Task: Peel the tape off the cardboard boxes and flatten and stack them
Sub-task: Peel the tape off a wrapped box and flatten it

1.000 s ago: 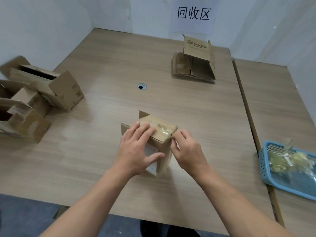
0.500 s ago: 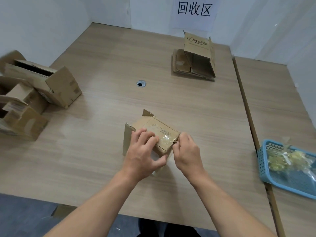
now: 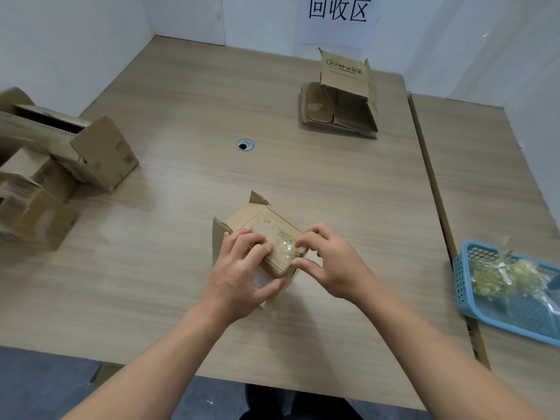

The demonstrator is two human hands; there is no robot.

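Left hand (image 3: 239, 277) gripping small cardboard box (image 3: 257, 219) on counter (image 3: 151, 283), right hand (image 3: 330, 265) pinching clear tape (image 3: 288, 248) on its top, far wall sign (image 3: 338, 10) "回收区", far flattened stack (image 3: 333, 116) with flap (image 3: 342, 74) printed "22种"

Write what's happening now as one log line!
step: tape peel | left hand: grips box | right hand: pinches tape at box edge

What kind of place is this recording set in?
Probably a cardboard recycling station: a wall sign reading 回收区 (recycling area), a stack of flattened boxes below it, and a blue basket holding peeled tape.
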